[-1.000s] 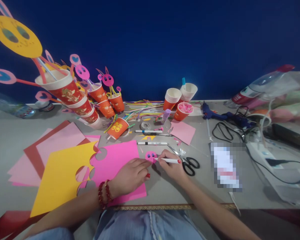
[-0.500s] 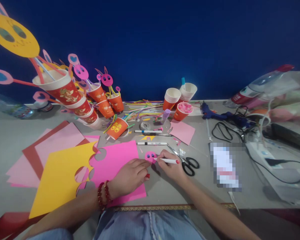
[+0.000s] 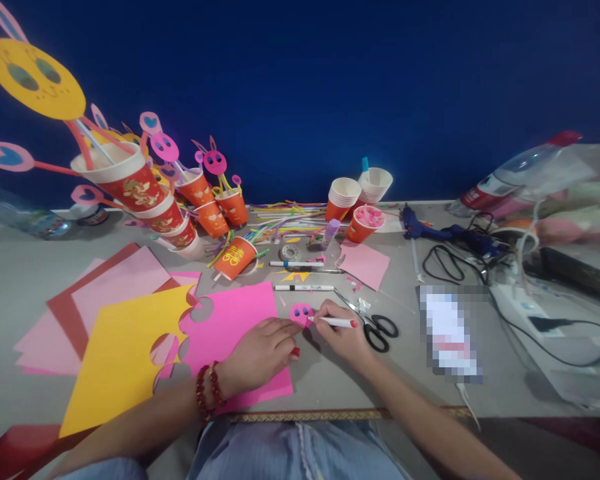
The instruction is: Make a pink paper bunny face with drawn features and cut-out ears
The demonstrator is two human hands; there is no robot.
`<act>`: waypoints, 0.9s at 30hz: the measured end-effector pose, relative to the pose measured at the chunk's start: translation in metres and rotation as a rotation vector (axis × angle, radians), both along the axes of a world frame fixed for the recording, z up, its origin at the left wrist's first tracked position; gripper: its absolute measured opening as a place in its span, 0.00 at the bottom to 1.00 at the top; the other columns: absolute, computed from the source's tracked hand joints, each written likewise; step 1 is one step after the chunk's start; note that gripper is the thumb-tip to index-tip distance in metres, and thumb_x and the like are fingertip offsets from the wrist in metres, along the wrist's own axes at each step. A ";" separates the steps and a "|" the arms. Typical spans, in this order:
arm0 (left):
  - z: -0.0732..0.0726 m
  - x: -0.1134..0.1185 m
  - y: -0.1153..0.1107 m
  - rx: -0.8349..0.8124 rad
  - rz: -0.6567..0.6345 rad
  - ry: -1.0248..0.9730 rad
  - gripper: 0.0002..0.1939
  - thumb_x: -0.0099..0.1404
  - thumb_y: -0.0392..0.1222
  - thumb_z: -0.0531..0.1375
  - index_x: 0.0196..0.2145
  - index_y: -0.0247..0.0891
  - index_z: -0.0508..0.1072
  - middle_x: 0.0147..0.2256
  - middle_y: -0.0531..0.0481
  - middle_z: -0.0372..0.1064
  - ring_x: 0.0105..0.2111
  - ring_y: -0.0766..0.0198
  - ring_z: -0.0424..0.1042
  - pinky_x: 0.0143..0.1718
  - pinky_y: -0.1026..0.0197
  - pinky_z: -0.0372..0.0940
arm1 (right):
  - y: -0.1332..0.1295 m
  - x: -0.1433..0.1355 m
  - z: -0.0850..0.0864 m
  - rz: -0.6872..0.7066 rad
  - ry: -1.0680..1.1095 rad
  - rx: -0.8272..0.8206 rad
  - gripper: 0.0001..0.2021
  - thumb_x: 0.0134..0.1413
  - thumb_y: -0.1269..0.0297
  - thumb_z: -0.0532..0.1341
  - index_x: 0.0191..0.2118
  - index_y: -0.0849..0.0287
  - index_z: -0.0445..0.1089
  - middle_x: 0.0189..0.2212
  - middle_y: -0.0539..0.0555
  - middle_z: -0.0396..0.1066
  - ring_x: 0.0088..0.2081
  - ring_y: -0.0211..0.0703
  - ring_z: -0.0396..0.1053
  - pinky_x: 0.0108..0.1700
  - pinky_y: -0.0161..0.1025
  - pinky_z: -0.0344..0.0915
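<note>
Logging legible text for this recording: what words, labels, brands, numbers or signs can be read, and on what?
"Acrylic" on the capped marker lying above the scissors; its last letters are soft and its smaller print unreadable.
Yellow characters on the tipped red cup: too blurred to read.
Labels on the right bottle, left bottle and small jar: too blurred.
Held pen: no text visible.

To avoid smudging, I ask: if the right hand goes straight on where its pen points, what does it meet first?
The pink face. The pen in the right hand seems right at its edge; whether it touches is unclear.
</note>
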State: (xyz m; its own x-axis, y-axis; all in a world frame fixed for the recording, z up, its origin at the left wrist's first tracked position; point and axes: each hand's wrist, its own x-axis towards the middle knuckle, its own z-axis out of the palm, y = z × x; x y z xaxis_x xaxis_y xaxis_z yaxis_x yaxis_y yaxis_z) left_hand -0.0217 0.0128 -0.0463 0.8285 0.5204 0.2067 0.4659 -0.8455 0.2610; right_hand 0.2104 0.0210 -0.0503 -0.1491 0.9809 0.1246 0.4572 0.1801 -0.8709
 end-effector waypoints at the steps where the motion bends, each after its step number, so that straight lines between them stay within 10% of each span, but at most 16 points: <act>1: 0.000 0.000 0.000 0.004 0.001 -0.004 0.08 0.74 0.42 0.56 0.42 0.36 0.73 0.58 0.42 0.70 0.58 0.54 0.67 0.58 0.49 0.64 | 0.000 0.000 -0.001 -0.008 0.012 0.000 0.08 0.56 0.66 0.58 0.26 0.55 0.65 0.21 0.46 0.63 0.24 0.38 0.60 0.28 0.36 0.56; 27: -0.003 0.000 0.000 0.033 0.001 -0.021 0.09 0.73 0.43 0.57 0.42 0.35 0.73 0.57 0.43 0.71 0.58 0.56 0.68 0.57 0.51 0.65 | 0.000 -0.001 0.000 -0.125 0.198 0.005 0.10 0.52 0.68 0.59 0.22 0.55 0.63 0.18 0.46 0.62 0.22 0.38 0.59 0.26 0.36 0.55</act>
